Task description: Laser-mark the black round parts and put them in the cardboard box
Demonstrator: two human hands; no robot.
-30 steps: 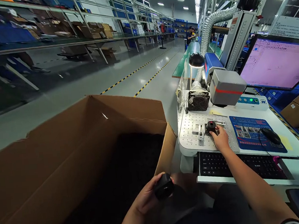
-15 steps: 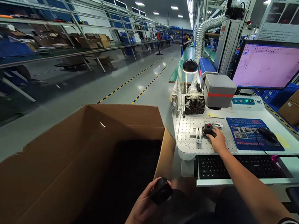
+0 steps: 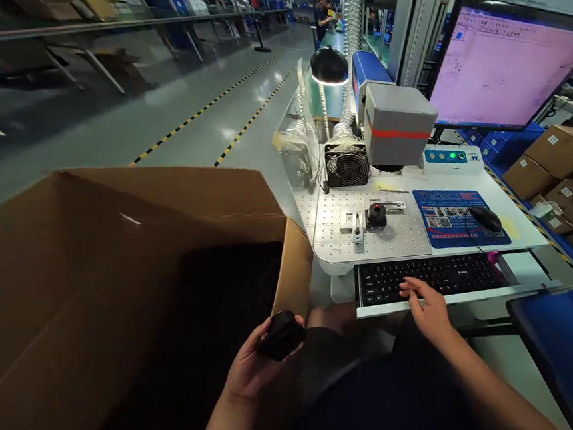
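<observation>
My left hand (image 3: pixel 252 365) is closed around a black plastic-looking part (image 3: pixel 282 336), by the near corner of a large cardboard box (image 3: pixel 297 257). My right hand (image 3: pixel 429 309) holds nothing; its fingers are apart and extended over the front of the black keyboard (image 3: pixel 422 278). A second, similar black part (image 3: pixel 377 216) sits on the perforated plate (image 3: pixel 329 238), between small metal stops (image 3: pixel 357 227), with a red light spot on its top. Above and behind it is a grey machine head (image 3: pixel 401 121) with an orange-red stripe.
A monitor (image 3: pixel 507 65) stands at the back right. A mouse (image 3: pixel 485 218) lies on a blue mat (image 3: pixel 447 217). A small fan (image 3: pixel 347 166) and a lit lamp (image 3: pixel 330 66) are at the back left. A blue bin (image 3: pixel 569 344) is at my right.
My right hand has let go of the black part on the plate and drawn back toward me, over the keyboard edge. The view has tilted down. My left hand still holds its part.
</observation>
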